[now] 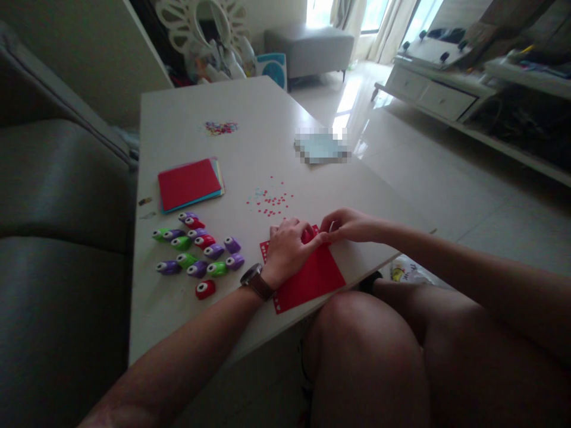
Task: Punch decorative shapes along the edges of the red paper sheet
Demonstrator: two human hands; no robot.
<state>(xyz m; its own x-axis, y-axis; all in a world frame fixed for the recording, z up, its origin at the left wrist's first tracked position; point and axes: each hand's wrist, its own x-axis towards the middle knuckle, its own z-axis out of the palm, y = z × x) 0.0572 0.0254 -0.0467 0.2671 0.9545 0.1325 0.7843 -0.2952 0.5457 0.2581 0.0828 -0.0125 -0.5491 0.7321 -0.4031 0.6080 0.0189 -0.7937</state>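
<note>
A red sheet of paper (312, 279) lies at the table's near edge, with small shapes punched along its left side and upper edge. My left hand (289, 249), with a watch on the wrist, rests over its upper left part, fingers bent and thumb reaching toward the right hand. My right hand (350, 226) is closed in a pinch at the upper right edge of the sheet. Both sets of fingertips meet there; whether a small punch is hidden between them I cannot tell. Left of my left hand stand several craft punches (205, 241) in red, green and purple.
Small red and pale blue paper cutouts (272, 202) lie scattered beyond my hands. A stack of coloured paper (190, 184) sits at the left, with multicoloured confetti (220, 128) farther back. A blurred pale object (321, 147) is by the right table edge.
</note>
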